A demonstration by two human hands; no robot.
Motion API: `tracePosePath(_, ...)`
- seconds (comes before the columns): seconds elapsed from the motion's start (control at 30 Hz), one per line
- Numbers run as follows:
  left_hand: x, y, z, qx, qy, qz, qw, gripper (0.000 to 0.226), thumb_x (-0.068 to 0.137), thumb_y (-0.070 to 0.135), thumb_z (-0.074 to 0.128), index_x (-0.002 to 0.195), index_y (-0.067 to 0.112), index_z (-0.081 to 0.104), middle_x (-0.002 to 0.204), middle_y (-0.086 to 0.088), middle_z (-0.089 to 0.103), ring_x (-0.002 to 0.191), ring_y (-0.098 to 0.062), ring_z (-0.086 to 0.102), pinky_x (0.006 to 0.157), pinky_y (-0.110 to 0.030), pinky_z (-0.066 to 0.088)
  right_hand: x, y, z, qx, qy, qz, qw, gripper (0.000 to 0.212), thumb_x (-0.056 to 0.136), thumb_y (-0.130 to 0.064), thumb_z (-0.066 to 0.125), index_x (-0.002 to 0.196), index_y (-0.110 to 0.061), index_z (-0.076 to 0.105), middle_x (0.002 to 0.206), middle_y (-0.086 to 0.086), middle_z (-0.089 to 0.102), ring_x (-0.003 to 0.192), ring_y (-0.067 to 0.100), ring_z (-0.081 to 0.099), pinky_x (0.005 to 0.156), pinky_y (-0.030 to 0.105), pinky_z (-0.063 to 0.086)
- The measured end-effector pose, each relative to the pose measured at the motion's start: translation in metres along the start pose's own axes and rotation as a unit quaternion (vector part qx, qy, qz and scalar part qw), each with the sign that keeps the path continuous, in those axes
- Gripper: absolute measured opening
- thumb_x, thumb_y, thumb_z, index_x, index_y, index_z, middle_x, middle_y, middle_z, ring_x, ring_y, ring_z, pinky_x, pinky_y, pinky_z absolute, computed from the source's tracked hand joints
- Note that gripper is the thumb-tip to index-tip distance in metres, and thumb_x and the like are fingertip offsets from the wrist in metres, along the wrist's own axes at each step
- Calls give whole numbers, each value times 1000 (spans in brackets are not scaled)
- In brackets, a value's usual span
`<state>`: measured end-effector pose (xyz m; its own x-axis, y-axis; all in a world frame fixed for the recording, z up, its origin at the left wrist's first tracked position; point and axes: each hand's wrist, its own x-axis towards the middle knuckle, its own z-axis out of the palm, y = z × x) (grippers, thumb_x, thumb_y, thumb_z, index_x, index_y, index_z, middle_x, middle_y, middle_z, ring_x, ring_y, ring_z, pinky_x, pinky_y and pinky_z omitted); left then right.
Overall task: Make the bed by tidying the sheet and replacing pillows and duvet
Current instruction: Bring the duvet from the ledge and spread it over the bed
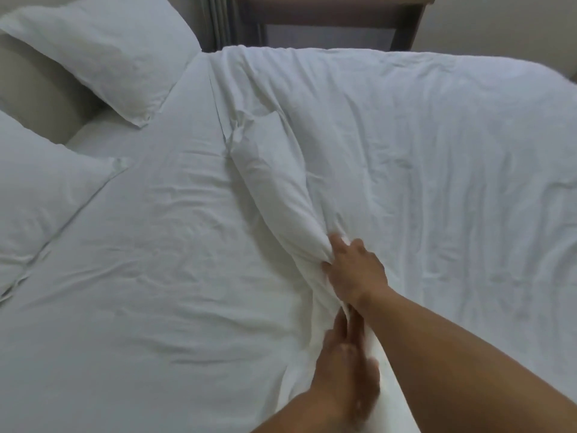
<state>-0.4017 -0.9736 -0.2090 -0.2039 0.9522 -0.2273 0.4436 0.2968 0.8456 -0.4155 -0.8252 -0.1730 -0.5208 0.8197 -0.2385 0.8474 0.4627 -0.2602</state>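
A white duvet [421,157] covers the right part of the bed, its folded-over edge bunched into a thick ridge running down the middle. My right hand [352,270] grips that bunched edge, fingers curled into the cloth. My left hand [343,367] lies just below it, blurred, with straight fingers pressed along the same fold. The creased white sheet [150,276] is bare on the left. Two white pillows lean at the head: one pillow [103,48] at the top left, another pillow [40,195] at the left edge.
A beige padded headboard [40,98] shows between the pillows. Behind the bed's far side stand a dark wooden table [331,14] and a strip of curtain [218,20]. A pale wall fills the top right corner.
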Motion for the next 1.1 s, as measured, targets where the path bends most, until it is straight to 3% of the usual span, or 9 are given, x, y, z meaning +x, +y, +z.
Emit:
tracePosePath(0.1,19,13,-1,93,-35,-18,995,106,88,51,53,148,46,-34,165,9,-12,148,-22,27,118,-33,31,25,37,-23,62,-22,-86,994,15,92,-42,53,100,-29,55,89,0,63,85,29,62,72,39,47)
tracePosePath(0.2,60,61,4,122,-105,-33,986,97,91,67,52,153,48,-20,167,13,-15,155,-21,8,124,-38,16,42,107,-60,112,16,-64,992,19,93,-41,55,85,-25,62,83,-3,67,81,26,61,72,38,46)
tracePosePath(0.3,120,105,14,71,-116,34,990,70,96,62,49,157,45,19,165,0,27,149,-16,29,122,-35,24,54,197,-98,119,65,38,990,24,96,-46,54,94,-29,71,95,0,70,91,30,61,77,39,48)
tracePosePath(0.4,177,103,9,123,77,22,989,60,90,57,55,142,28,48,133,0,60,122,-20,56,107,-36,42,75,268,-121,65,40,155,985,31,95,-48,52,91,-22,69,99,7,66,94,34,59,82,42,52)
tracePosePath(0.53,215,85,13,127,92,-220,963,126,64,76,76,158,34,3,158,-4,15,144,-30,28,116,-42,33,89,288,-115,-36,-52,216,974,18,75,-22,58,90,-11,60,103,14,62,85,34,60,76,38,51)
tracePosePath(0.63,243,90,43,37,85,-267,959,144,56,76,81,155,42,-19,164,-7,1,146,-36,29,117,-45,34,99,257,-114,40,92,106,989,31,90,-17,53,121,-16,53,116,15,51,92,38,58,79,39,47)
tracePosePath(0.73,257,84,64,82,118,-270,952,131,62,73,76,149,53,-21,146,-4,23,128,-35,43,107,-49,41,103,229,-111,213,43,70,974,47,92,-40,51,136,-25,43,115,10,55,95,29,53,84,37,43)
tracePosePath(0.87,250,62,62,103,156,-188,964,114,70,63,78,151,50,-2,126,-4,40,111,-30,56,94,-36,49,102,230,-83,184,-63,47,980,107,70,-79,59,155,-28,18,140,4,52,121,29,54,102,41,46)
tracePosePath(1.1,222,60,33,165,165,-104,967,45,96,58,52,130,40,30,125,-3,55,111,-32,58,95,-41,48,100,241,-86,186,-41,56,980,44,83,-73,44,112,-42,55,105,-9,68,98,23,64,87,43,52)
